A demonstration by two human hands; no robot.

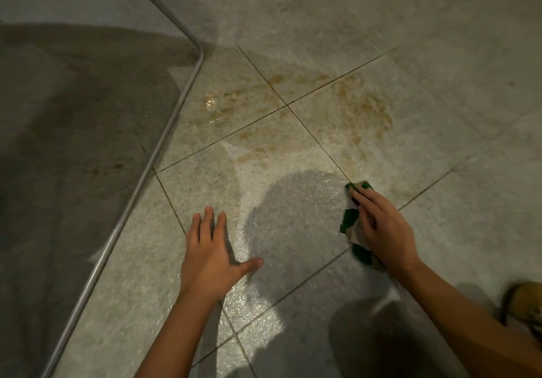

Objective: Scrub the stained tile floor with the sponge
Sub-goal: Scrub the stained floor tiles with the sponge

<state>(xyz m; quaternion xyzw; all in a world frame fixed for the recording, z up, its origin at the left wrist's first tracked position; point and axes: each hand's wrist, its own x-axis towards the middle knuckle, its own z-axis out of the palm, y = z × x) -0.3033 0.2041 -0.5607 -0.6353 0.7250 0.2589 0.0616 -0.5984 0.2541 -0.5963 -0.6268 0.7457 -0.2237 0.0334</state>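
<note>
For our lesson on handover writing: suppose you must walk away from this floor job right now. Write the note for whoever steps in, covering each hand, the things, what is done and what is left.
Left hand: open, flat on the tile floor, fingers spread.
Right hand: holds the sponge down on the floor, beside a grout line.
Done: the tiles around the hands look wet and mostly free of brown.
Left: the brown stains ahead of the sponge, spread around the grout crossing and across towards the metal rail.
</note>
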